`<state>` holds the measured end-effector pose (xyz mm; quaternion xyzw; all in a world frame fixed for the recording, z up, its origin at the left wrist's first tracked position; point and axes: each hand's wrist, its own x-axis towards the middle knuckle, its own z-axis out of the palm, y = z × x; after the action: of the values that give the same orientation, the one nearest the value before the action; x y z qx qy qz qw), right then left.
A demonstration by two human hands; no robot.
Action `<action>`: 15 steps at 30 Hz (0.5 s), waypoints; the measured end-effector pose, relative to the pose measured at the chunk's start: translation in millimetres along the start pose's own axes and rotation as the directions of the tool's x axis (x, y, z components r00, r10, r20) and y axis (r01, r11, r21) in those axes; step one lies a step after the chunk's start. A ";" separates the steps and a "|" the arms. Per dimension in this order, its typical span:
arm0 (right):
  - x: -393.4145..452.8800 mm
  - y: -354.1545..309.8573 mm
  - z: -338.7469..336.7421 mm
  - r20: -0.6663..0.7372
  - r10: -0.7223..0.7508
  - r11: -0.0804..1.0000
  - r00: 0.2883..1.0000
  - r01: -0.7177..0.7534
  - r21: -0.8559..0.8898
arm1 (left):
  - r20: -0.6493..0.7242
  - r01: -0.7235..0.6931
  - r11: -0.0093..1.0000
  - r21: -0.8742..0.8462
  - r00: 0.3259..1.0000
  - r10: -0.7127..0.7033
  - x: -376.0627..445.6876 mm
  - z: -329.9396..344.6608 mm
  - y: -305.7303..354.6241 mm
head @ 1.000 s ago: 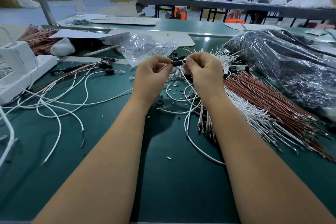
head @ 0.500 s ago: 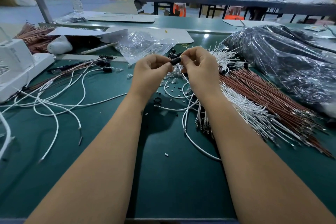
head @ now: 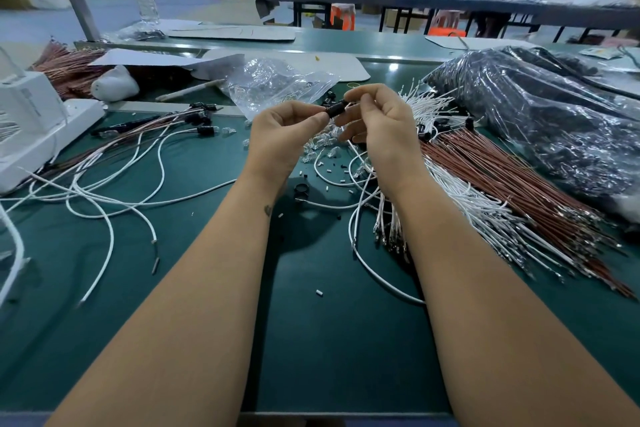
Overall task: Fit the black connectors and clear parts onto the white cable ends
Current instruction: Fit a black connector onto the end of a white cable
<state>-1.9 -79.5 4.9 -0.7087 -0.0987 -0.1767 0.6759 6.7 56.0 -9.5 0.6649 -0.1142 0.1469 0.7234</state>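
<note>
Both hands are raised above the green table (head: 332, 340). A small black connector (head: 336, 109) sits between them, pinched by the thumb and fingers of my left hand (head: 282, 135) and by the fingertips of my right hand (head: 379, 130). A white cable (head: 360, 253) loops down from under my right hand onto the table. Small clear parts (head: 320, 146) lie scattered just below the hands. A bundle of white cables (head: 460, 204) lies to the right. Several finished cables with black connectors (head: 202, 120) lie to the left.
A clear bag of parts (head: 273, 83) lies behind the hands. Brown wires (head: 502, 180) and a large black plastic bag (head: 547, 118) fill the right side. A white device (head: 31, 125) stands at the left edge. Loose white cables (head: 110, 198) sprawl at left.
The hands have stayed together on the connector. My right fingers have loosened and spread a little, showing more of the black connector.
</note>
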 end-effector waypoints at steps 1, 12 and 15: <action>0.3 -0.6 -1.5 0.012 0.028 0.999 1.000 -0.028 0.039 | -0.006 -0.005 1.000 0.004 1.000 0.005 0.1 -0.2 -0.2; 3.8 6.5 -1.3 0.015 0.046 0.999 0.999 -0.046 -0.027 | 0.098 0.076 0.997 0.021 0.992 -0.078 2.1 6.2 -2.0; 4.0 4.1 -4.7 0.009 0.051 0.997 0.999 -0.050 -0.053 | 0.081 0.066 0.997 0.035 0.994 -0.069 2.8 9.0 -5.0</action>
<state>2.9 -84.9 2.8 -0.7294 -0.0797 -0.1583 0.6607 11.4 46.8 -12.4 0.6853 -0.1189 0.0969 0.7120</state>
